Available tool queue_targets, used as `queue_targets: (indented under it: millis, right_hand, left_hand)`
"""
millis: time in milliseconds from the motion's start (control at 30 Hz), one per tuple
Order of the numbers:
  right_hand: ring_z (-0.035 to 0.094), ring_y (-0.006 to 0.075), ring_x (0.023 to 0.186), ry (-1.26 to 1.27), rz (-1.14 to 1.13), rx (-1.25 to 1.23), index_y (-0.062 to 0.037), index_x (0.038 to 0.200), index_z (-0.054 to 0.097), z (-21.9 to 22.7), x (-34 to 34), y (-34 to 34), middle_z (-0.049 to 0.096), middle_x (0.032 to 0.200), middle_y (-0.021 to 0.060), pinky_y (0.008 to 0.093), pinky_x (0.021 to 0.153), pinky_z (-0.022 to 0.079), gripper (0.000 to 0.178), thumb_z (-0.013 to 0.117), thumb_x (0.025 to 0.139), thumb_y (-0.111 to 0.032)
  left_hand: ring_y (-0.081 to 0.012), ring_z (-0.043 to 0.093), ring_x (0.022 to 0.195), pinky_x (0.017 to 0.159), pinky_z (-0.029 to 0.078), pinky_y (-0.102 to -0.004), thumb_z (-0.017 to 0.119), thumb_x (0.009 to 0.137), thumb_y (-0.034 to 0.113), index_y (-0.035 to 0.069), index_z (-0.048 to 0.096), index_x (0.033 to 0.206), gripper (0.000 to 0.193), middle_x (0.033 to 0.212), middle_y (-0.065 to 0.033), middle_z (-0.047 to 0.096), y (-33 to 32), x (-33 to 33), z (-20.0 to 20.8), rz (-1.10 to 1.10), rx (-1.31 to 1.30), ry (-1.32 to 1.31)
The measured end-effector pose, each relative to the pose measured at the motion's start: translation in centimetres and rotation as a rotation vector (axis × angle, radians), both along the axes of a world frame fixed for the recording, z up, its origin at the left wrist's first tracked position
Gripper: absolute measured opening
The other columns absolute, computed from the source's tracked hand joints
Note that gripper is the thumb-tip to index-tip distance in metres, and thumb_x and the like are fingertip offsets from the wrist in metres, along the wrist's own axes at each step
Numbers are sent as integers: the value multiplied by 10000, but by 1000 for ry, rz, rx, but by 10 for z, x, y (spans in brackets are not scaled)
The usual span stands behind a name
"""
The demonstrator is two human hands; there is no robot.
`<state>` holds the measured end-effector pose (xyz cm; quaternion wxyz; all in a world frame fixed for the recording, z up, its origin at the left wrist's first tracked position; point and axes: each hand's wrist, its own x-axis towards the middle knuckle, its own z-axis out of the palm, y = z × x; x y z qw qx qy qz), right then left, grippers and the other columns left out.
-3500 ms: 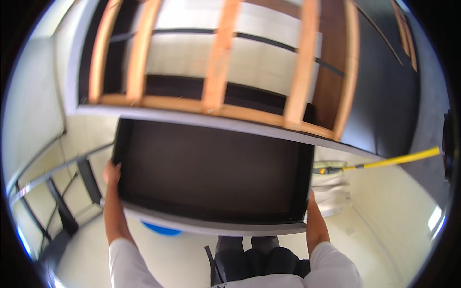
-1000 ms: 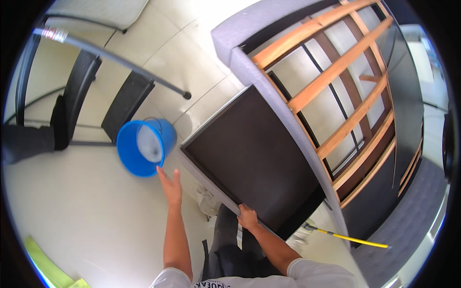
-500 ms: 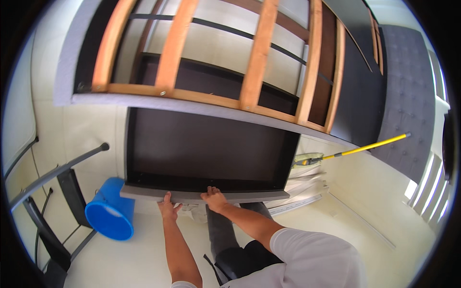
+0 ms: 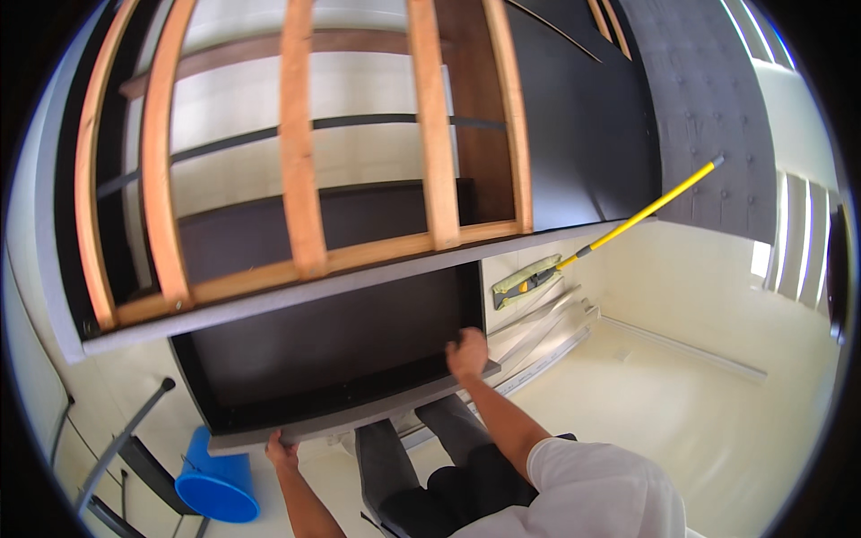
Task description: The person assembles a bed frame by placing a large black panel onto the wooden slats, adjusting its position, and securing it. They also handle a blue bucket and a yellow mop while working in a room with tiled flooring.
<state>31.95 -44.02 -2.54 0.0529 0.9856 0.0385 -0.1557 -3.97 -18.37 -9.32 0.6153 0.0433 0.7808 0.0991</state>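
A dark drawer (image 4: 341, 345) with a grey fabric-covered front (image 4: 377, 412) is pulled out from beneath the bed frame (image 4: 296, 271). My left hand (image 4: 282, 451) grips the top edge of that front towards its left end, fingers hooked over it. Over the right end of the drawer is my right hand (image 4: 468, 356), raised just above the front's edge. Its fingers are loosely bent and apart, with nothing seen in them. The drawer's inside is bare and dark brown.
Wooden slats (image 4: 300, 143) span the bed frame, and a tufted grey headboard (image 4: 717, 134) stands at far right. A yellow-handled mop (image 4: 641, 215) leans beside the bed, near pale strips (image 4: 547, 336) on the floor. To the left are a blue bucket (image 4: 218, 480) and a dark metal-framed chair (image 4: 134, 439).
My right hand has left the middle of the drawer front and moved to its right end. My left hand stays on the front's edge. The view has turned and shifted right.
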Motion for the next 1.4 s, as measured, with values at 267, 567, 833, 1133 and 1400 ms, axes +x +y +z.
queue_targets:
  millis: [267,567,833,1133,1400]
  right_hand:
    - [463,290,913,442,-1415,358,-28,1120,321,-34,24,-159,440,1010,163,489,727,395,617,644,622,-199]
    - [531,208,685,261,-1269,658,9,1013,427,-67,38,-133,511,799,122,333,473,473,427,545,603,39]
    - [526,178,631,40,-1181,789,9,1000,447,-77,101,-80,513,765,95,315,497,479,410,572,610,-22]
    - [495,250,777,22,-1403,1481,42,1061,350,-75,125,-65,467,911,149,360,702,444,559,451,751,-412]
    - [273,296,1100,300,-1303,1891,55,1212,128,-57,185,-22,242,1213,181,383,876,289,856,343,713,-606]
  left_hand:
    - [-246,540,742,622,490,-385,493,678,57,15,465,852,182,835,-94,518,8,13,3,-76,-45,-36]
    - [-220,526,822,689,464,-364,535,669,60,53,483,850,189,862,-62,535,50,46,-27,-134,14,-59]
    - [-205,555,723,634,481,-351,541,677,81,58,492,803,137,799,-57,552,94,110,-62,-170,87,-64]
    - [-294,351,1077,866,328,-474,286,758,554,11,279,1164,678,1167,-158,352,92,192,-5,43,298,-222]
    - [-289,298,1119,904,297,-453,236,751,592,-2,233,1194,742,1208,-147,313,120,256,14,116,442,-469]
